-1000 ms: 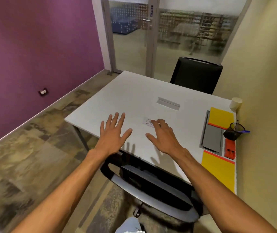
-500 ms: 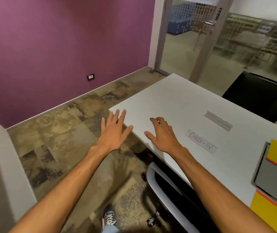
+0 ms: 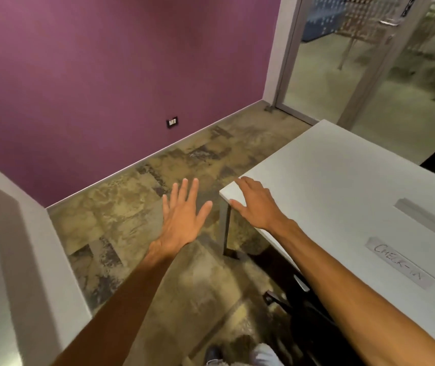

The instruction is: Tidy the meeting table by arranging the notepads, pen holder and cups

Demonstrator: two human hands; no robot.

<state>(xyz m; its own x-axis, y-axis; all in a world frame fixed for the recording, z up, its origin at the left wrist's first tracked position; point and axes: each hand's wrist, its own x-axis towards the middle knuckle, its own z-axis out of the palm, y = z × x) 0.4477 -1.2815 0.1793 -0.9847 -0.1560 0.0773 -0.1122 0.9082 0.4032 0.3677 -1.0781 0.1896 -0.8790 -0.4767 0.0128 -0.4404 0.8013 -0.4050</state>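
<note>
Here, my left hand (image 3: 182, 217) empty, fingers spread over the floor (image 3: 121, 207), my right hand (image 3: 257, 204) empty, loosely open over the near-left corner of the worktop (image 3: 330, 165), taped label (image 3: 401, 262) to its right, notepads, pen holder, cups out of view.

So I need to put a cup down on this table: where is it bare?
The table is bare from the right hand at its near corner back to the far edge. Only the recessed slot and CHECK-IN tape label break the surface. The left hand hovers over open floor.

Matt white table top (image 3: 343, 175), mottled carpet floor (image 3: 137, 207) (rough-looking), glass door (image 3: 396, 75)
</note>
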